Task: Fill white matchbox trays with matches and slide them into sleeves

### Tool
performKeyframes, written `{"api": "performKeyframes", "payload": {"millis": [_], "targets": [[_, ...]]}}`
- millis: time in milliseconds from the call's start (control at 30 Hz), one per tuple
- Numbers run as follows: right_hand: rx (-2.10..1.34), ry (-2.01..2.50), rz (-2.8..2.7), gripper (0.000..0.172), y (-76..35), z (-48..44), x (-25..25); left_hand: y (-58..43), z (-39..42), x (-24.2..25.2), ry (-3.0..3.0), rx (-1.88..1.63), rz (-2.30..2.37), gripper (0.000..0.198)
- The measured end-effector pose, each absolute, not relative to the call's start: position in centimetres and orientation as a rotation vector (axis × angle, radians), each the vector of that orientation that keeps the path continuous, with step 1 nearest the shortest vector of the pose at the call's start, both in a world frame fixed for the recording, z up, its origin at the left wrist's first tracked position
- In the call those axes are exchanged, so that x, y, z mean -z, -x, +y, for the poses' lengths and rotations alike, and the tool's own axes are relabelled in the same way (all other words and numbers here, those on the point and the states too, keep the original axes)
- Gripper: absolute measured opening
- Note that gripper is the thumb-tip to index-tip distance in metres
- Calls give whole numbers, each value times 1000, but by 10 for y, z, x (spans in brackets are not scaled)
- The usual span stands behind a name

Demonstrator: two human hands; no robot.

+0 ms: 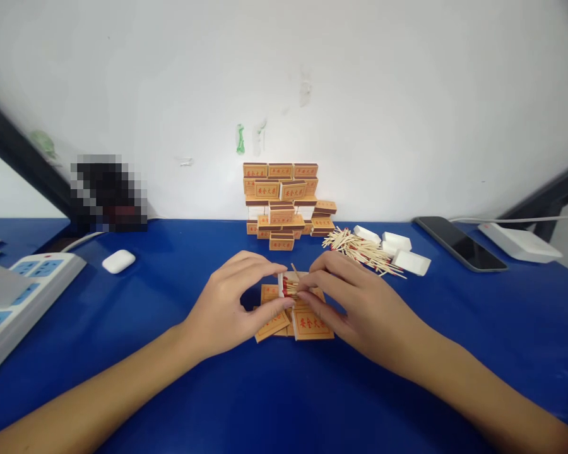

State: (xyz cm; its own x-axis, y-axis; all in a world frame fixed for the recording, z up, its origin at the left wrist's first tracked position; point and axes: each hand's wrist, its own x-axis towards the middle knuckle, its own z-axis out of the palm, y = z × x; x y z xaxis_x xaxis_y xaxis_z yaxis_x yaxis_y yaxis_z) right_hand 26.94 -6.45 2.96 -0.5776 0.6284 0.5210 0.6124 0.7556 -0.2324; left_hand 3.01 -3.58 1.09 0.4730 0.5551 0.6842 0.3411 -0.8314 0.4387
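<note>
Between thumb and fingers, my left hand (231, 306) grips the left end of a white matchbox tray (281, 285). Red-tipped matches (290, 289) lie inside it. At the tray's right end, my right hand (364, 299) is closed with its fingertips on the matches; one stick pokes up beside them. Its fingers hide that end of the tray. Beneath both hands lie several flat orange matchboxes (313, 323) with red lettering, overlapping on the blue table (284, 391).
A stepped stack of matchboxes (280, 189) stands against the wall. To its right are a heap of loose matches (360, 251) and white trays (411, 262). Farther right lie a phone (459, 243) and a white box (520, 242). On the left are a white case (118, 261) and a power strip (38, 296).
</note>
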Motion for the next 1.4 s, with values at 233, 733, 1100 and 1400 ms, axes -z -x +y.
{"api": "performKeyframes", "payload": {"millis": [233, 733, 1100, 1400], "targets": [[81, 923, -2378, 12, -271, -63, -31, -31, -36, -11, -2480, -1279, 771, 33], [21, 895, -2400, 11, -272, -64, -29, -31, -36, -11, -2493, -1268, 768, 34], [-28, 1022, -2284, 10, -284, -60, -44, -29, -36, -12, -2457, -1275, 795, 30], [-146, 1055, -2368, 10, -293, -55, -43, -29, -34, -13, -2447, -1284, 799, 30]]}}
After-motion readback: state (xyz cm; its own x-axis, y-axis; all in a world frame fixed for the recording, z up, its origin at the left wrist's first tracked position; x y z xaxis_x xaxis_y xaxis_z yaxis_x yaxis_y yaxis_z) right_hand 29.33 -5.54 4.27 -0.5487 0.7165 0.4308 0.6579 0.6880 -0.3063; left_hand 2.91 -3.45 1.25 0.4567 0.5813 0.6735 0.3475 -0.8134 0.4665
